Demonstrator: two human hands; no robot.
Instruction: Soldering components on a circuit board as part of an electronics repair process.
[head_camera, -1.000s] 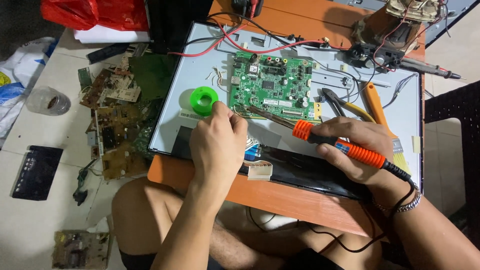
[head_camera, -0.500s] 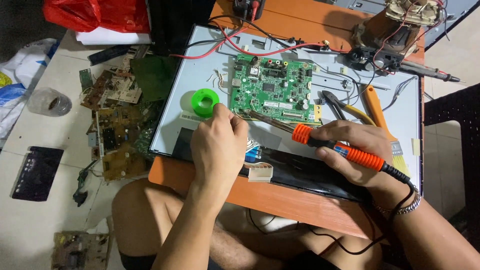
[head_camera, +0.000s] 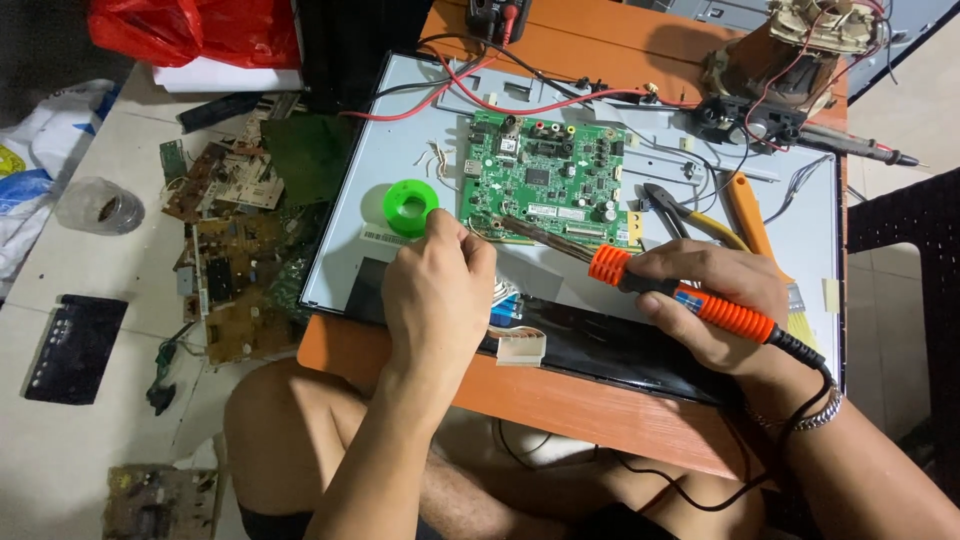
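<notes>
Green circuit board (head_camera: 545, 180) lay flat on the grey metal back panel (head_camera: 400, 130) of a flat screen, approx. centre of the wooden table (head_camera: 620, 400). Soldering iron (head_camera: 660, 285), orange ribbed handle, was clamped in the right hand (head_camera: 715, 300), fingers wrapped tight round the grip; its dark shaft ran up-left w/ the tip at the board's lower-left edge. Left hand (head_camera: 435, 290) sat just below that same corner, fingers pinched together; whether sthg thin was held between them could not be told. Green solder spool (head_camera: 410, 207) stood just left of the board, touching the panel, near the left knuckles. White label w/ barcode stripe lay on the panel beneath the spool, partly covered by the hand. White connector (head_camera: 520, 347) sat at the panel's front edge below the left hand. Yellow-handled pliers (head_camera: 690, 215) and an orange tool (head_camera: 745, 215) lay right of the board, close behind the right hand. Red and black leads (head_camera: 500, 100) crossed the panel above the board. Brown scrap boards (head_camera: 225, 270) lay heaped on the floor at left, well apart; red plastic bag (head_camera: 190, 30) top left.
</notes>
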